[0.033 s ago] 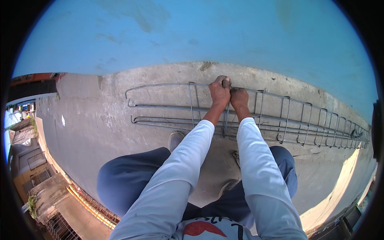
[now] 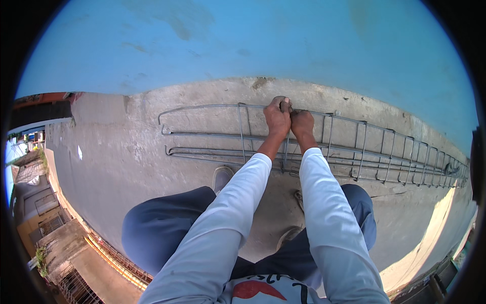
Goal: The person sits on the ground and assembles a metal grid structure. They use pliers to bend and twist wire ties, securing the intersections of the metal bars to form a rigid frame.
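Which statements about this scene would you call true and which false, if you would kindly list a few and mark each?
The left grip and right grip are side by side at the steel frame. True.
The steel frame lies on grass. False: it lies on concrete.
Both sleeves are long and white. True.
The trousers are bright red. False: the trousers are dark blue.
Most crosspieces show left of the left grip. False: most crosspieces show right of the right grip.
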A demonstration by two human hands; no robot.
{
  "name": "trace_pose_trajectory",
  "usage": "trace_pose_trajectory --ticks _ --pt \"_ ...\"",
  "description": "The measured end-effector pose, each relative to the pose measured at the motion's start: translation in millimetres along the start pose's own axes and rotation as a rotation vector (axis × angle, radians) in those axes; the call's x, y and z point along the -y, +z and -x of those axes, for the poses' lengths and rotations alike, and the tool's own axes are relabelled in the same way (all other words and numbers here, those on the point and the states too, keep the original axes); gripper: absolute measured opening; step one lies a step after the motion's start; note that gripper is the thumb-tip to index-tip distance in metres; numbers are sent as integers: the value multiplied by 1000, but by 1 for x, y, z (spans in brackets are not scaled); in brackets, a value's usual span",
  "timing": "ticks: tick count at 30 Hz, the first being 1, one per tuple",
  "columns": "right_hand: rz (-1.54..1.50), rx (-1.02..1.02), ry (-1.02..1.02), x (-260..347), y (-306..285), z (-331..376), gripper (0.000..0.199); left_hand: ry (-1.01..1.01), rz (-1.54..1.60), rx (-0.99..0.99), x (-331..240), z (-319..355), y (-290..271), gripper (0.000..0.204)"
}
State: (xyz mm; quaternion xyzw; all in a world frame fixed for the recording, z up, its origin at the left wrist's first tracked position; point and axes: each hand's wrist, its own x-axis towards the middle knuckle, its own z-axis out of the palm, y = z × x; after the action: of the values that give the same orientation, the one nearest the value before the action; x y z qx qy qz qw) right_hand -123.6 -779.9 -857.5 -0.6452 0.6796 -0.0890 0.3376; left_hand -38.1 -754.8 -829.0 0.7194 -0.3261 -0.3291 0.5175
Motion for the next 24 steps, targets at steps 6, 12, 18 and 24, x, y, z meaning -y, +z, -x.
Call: trace_pose_trajectory --ticks 6,12,18,24 --pt "6 60 1 -8 -7 -5 47 -303 516 -274 10 35 20 20" --pt "39 84 -58 -22 -10 -13 56 -774 801 -395 22 31 39 23" --pt "-30 83 25 5 -15 -7 51 -1052 782 45 90 -12 12 24" --pt "-11 33 2 2 -14 -4 58 -1014 807 -112 77 -9 22 16"
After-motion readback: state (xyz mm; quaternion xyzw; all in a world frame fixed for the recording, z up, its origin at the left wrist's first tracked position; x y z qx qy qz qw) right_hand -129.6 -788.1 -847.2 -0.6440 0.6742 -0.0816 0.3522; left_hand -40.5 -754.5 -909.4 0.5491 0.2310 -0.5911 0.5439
